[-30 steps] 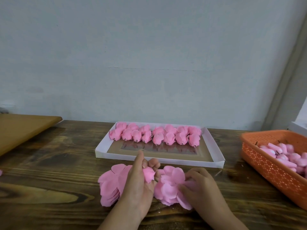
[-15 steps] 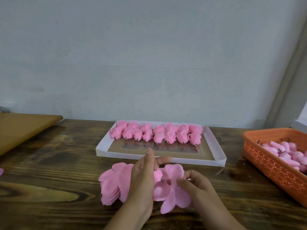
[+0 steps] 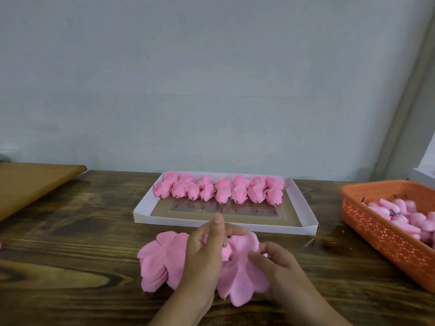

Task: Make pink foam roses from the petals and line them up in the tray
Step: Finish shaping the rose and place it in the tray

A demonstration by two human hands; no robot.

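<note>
While your left hand (image 3: 204, 250) pinches a rose core and your right hand (image 3: 275, 260) pinches the flat petal piece (image 3: 240, 283) low over the surface (image 3: 70, 231), the tray (image 3: 303, 208) holds two far rows of finished roses (image 3: 219, 190), stems toward you, rows running left-right; its near part awaits more.

Soft matt foam petals (image 3: 160, 260) are lying on a glossy, dark-grained wooden table (image 3: 70, 231), beside a matt white card tray (image 3: 303, 208) and perforated orange plastic basket (image 3: 381, 234).
</note>
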